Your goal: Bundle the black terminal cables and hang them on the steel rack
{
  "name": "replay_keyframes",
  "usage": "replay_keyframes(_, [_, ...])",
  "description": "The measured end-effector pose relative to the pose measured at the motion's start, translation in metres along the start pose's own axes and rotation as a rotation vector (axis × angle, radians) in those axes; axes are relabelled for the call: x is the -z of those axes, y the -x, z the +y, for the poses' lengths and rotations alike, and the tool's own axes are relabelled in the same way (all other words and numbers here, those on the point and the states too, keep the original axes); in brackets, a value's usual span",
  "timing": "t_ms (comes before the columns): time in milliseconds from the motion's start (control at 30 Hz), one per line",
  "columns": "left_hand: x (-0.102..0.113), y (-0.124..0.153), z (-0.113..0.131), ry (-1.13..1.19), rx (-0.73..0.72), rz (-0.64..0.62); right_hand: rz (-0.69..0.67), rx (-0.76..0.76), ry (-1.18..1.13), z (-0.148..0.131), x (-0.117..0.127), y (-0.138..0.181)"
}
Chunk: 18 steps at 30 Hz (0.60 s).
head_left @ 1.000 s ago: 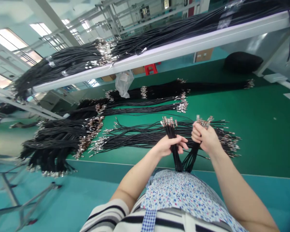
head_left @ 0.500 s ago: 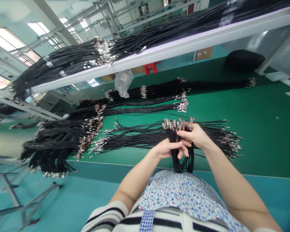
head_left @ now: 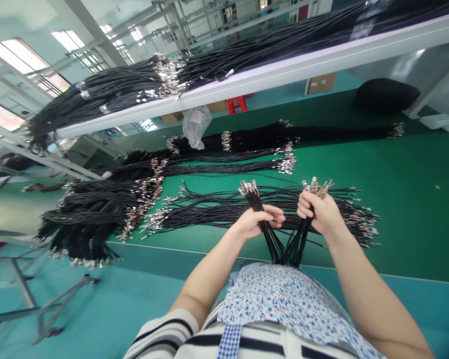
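The left hand (head_left: 254, 222) loosely holds the left cable bunch (head_left: 269, 240), thumb across it, fingers half extended. The right hand (head_left: 322, 213) has its fingers curled around the right cable bunch (head_left: 302, 239). The bunches spread apart upward before the green bench (head_left: 414, 204), where more cables (head_left: 209, 215) lie; they seem to meet by the apron (head_left: 284, 291), though that is hard to make out.

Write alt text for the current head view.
A person's left hand and right hand each hold a bunch of black cables, metal ends upward, at a green table. More cables lie on it and on a white shelf above.
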<state>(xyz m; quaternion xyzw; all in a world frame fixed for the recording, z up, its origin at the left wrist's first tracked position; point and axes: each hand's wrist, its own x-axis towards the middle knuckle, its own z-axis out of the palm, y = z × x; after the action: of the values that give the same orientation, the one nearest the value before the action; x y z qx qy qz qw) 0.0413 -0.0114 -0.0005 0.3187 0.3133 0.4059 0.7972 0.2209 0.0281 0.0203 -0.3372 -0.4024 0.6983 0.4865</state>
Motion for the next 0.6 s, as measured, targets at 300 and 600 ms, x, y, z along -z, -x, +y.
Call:
replay_keyframes(300, [-0.013,-0.005,-0.002,-0.105,0.21,-0.355,-0.195,-0.133,0.345,0.0,-0.031,-0.003])
replay_keyframes(600, [-0.008,0.003,-0.01,-0.087,0.042,-0.134,-0.18,-0.088,0.264,0.0,-0.026,-0.003])
